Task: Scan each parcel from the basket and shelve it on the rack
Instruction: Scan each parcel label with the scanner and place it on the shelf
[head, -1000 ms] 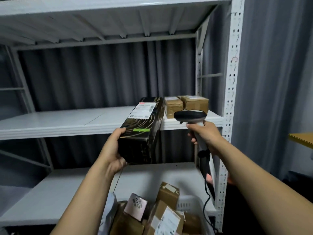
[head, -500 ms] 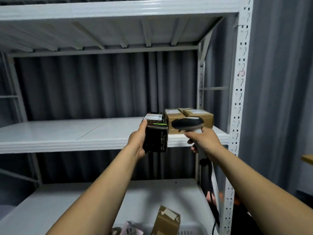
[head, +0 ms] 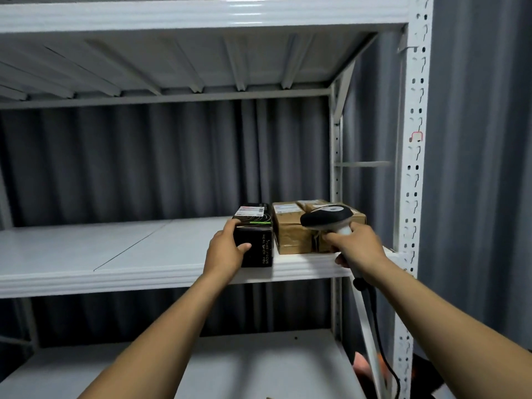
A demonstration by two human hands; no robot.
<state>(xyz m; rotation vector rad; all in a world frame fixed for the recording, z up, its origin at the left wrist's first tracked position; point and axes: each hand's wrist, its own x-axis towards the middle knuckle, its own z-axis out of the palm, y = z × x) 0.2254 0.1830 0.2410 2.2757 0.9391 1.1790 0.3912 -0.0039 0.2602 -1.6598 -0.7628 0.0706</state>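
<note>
The left grip (head: 227, 251) curls around the near end of the black parcel (head: 257, 246), thumb on its front face and fingers on its left side. The parcel sits on the middle shelf (head: 115, 254) of the white rack (head: 414, 174), just beside two brown boxes (head: 289, 233) at the shelf's right end. The right grip (head: 357, 250) is wrapped round the handle of the scanner (head: 325, 218), whose head hangs in front of those boxes, its cable (head: 384, 361) trailing down.
</note>
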